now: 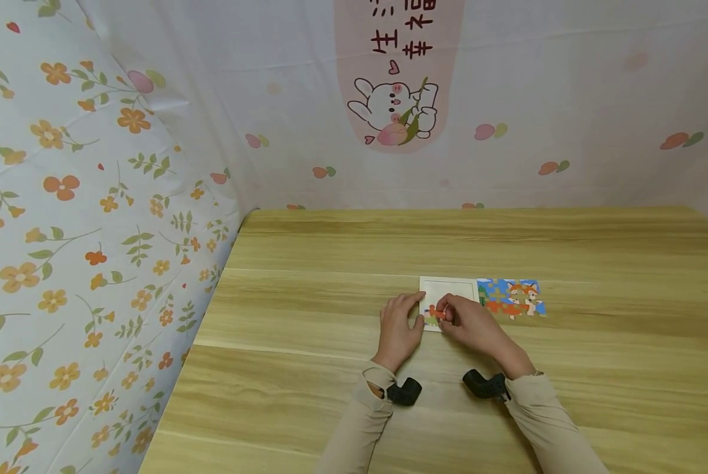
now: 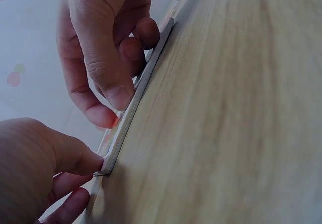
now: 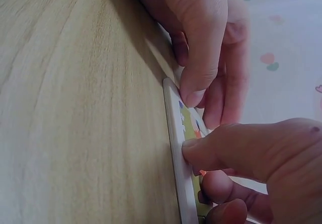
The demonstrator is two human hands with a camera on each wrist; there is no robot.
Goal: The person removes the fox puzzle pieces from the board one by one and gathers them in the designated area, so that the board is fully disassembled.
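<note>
A white jigsaw puzzle frame (image 1: pixel 449 286) lies on the wooden table, with some coloured pieces in its lower left part. My left hand (image 1: pixel 401 332) rests at the frame's left side, its index finger and thumb touching the edge; in the left wrist view the thumb presses on a corner. Over the frame's lower part, my right hand (image 1: pixel 475 326) pinches a reddish puzzle piece (image 1: pixel 436 313) between thumb and fingers, low against the frame. The piece is mostly covered by the fingers. In the right wrist view, green and orange pieces (image 3: pixel 189 125) show inside the frame's rim.
Right of the frame lies a group of puzzle pieces (image 1: pixel 510 299) in blue, red and orange, with cartoon foxes. The wooden table (image 1: pixel 306 316) reaches to a printed cloth (image 1: pixel 259 99) at the back and a floral cloth (image 1: pixel 93 217) on the left.
</note>
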